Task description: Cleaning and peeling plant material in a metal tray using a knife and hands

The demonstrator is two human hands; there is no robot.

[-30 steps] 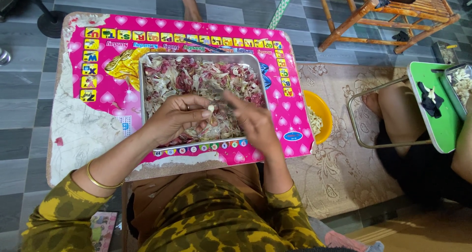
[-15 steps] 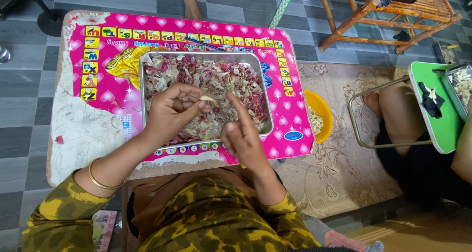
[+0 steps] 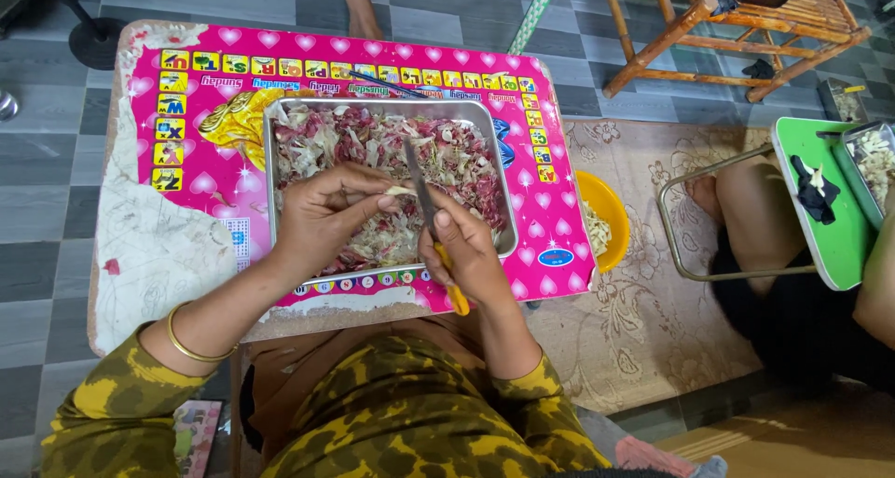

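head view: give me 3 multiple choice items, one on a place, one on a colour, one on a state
1. Where is the yellow bowl?
A. in the metal tray
B. on the floor mat beside the pink table
C. on the wooden chair

2. What colour is the knife handle?
A. orange
B. blue
C. white

3. What is the left hand doing?
A. lying flat on the table
B. pinching a small pale piece
C. gripping the tray rim

Key: 1 B, it sits on the floor mat right of the pink table. 2 A, orange shows below the right hand. 3 B, fingertips meet on a small pale piece above the metal tray.
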